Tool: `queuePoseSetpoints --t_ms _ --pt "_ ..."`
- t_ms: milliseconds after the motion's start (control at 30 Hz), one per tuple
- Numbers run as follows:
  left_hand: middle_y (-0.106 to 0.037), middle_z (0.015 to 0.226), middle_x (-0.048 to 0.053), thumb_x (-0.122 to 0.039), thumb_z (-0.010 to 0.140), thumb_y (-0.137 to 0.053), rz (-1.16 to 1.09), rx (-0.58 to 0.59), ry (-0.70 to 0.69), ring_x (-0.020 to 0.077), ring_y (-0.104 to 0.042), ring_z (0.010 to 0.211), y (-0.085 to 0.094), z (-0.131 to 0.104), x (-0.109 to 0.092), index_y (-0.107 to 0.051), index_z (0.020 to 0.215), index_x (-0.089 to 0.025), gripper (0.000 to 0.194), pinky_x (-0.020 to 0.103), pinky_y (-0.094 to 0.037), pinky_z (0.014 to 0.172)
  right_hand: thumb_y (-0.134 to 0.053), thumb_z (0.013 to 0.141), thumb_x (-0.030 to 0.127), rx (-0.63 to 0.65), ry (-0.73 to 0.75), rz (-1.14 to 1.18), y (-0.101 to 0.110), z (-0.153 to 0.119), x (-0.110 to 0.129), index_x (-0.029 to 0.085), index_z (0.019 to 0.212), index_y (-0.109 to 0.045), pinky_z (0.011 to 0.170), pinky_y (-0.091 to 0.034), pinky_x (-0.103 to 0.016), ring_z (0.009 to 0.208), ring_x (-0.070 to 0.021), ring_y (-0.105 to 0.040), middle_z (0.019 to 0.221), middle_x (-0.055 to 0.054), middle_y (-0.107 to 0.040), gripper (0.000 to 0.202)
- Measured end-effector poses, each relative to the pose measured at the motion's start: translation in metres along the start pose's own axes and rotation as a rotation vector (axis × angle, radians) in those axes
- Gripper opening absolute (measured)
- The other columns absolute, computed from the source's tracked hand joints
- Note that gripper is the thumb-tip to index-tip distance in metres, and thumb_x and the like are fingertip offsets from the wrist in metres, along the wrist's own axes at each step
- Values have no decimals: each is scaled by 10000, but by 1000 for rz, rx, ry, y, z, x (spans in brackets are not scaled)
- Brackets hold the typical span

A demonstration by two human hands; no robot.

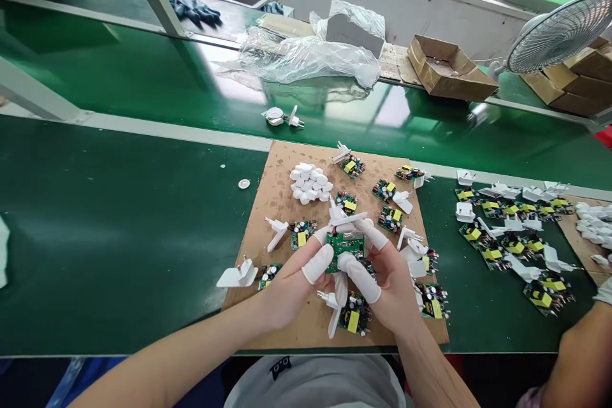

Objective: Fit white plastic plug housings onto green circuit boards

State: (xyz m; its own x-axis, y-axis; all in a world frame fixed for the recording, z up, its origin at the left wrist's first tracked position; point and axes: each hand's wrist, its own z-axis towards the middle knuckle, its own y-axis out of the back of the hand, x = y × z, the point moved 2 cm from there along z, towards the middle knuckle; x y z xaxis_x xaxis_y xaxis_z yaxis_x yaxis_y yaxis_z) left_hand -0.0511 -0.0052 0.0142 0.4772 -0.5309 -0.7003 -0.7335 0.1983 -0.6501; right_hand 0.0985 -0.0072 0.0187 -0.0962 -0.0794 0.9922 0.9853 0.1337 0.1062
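Both hands meet over a brown cardboard sheet (282, 159), with white covers on several fingertips. Between them is a green circuit board (345, 246), its solder side up, with a white plug piece at its far edge. My left hand (306, 271) pinches the board's left side, the thumb lying on its edge. My right hand (382, 274) holds the right side, its thumb pressed on the lower part. Around them on the cardboard lie several boards with yellow parts and white plug pieces, one (354, 313) just below my hands. A heap of white round caps (310, 183) sits beyond them.
More boards (514, 245) cover the green table at right, beside a person's forearm (581, 350). Across the green belt (191, 95) lie clear plastic (310, 58) and an open carton (449, 70), with a fan (559, 32) at upper right. One board (275, 116) rests on the belt.
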Motion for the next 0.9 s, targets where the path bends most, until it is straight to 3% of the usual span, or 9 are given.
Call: queuePoseSetpoints --t_ms 200,300,467,600,733,900 --pt "-626 786 -4 -500 796 -763 235 43 -49 90 -515 573 -7 2 -7 -517 1390 -233 696 231 -458 561 -696 910 271 -64 23 128 -4 -3 -2 275 1254 -661 879 -619 -312 1008 -200 -746 1166 -61 -764 345" --pt "-661 856 24 -517 820 -730 276 6 -58 87 -495 582 -8 3 -8 -517 1388 -219 675 228 -439 560 -677 925 296 -68 58 51 -2 -5 -6 271 1294 -651 912 -604 -330 1050 -217 -730 1181 -75 -755 370" --pt "-663 998 64 -544 835 -699 305 -70 -51 123 -509 715 -7 2 -7 -568 1338 -219 614 235 -459 630 -661 928 374 29 67 56 -3 -6 -6 273 1396 -555 905 -607 -362 1073 -234 -714 1242 -96 -720 490" --pt "-635 914 46 -551 861 -663 212 -10 2 124 -473 692 2 -1 2 -575 1348 -224 593 253 -445 641 -709 894 358 -1 85 147 -8 -1 0 283 1242 -611 895 -612 -351 1000 -206 -732 1115 -60 -751 369" --pt "-630 961 67 -578 882 -617 172 76 -51 135 -485 720 9 -2 6 -573 1373 -232 603 270 -441 663 -713 889 368 -18 34 232 -13 0 1 270 1073 -641 799 -636 -358 829 -192 -734 934 -34 -746 221" --pt "-596 916 39 -558 898 -609 269 43 -67 114 -433 674 8 0 8 -539 1401 -249 595 249 -433 626 -741 866 386 -51 58 227 -11 0 1 259 1003 -665 669 -617 -284 714 -149 -696 906 -28 -739 202"
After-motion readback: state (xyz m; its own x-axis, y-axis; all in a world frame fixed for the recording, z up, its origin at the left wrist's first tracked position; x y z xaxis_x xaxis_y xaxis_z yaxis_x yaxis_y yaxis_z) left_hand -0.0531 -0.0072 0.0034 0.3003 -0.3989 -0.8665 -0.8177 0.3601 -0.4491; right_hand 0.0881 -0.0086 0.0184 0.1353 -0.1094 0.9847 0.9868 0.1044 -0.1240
